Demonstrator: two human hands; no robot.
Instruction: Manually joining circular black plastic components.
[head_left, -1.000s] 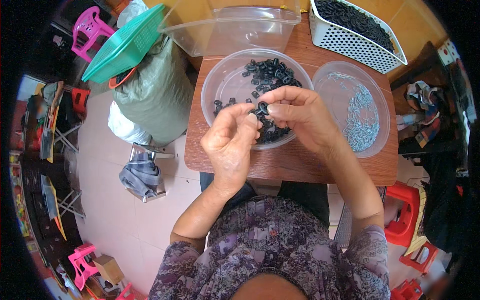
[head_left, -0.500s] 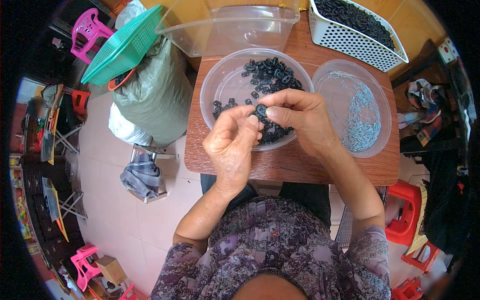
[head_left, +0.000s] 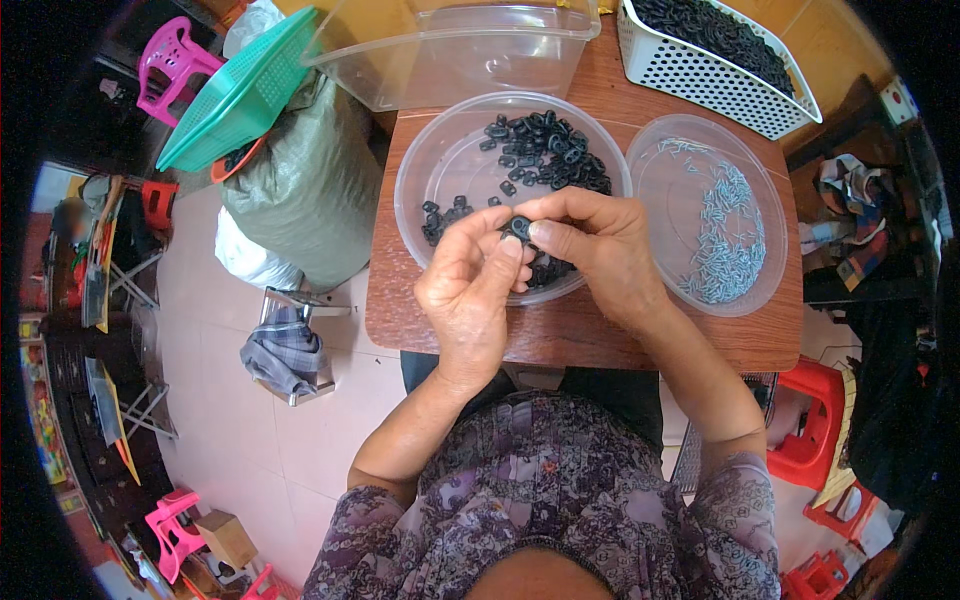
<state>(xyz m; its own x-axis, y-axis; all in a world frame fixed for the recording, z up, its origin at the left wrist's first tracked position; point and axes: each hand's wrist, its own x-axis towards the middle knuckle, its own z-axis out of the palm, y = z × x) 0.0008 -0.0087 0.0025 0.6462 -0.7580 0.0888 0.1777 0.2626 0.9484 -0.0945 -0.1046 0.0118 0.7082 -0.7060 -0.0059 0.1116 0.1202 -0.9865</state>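
Note:
Between the fingertips of my left hand [head_left: 468,285] and my right hand [head_left: 598,245] is a small black plastic piece [head_left: 519,228] with round openings. Both hands pinch it, above the near part of a round clear tub [head_left: 425,165]. Many similar black pieces [head_left: 550,148] lie in that tub, some hidden under my hands. Right of it stands a shallow round clear tub [head_left: 655,215] with a heap of small silvery metal pins or screws [head_left: 728,245]; their exact kind is too small to tell.
Both tubs rest on a brown wooden table [head_left: 570,335]. Behind them are a clear rectangular bin [head_left: 470,60] and a white perforated basket [head_left: 700,85] full of black parts. To the left stands a bulging sack [head_left: 310,190] beneath a green basket [head_left: 235,90]; a red stool [head_left: 810,420] is at right.
The black piece is tilted slightly differently between my fingertips, and its openings show more plainly. My hands stay together in nearly the same place; the view has shifted a little.

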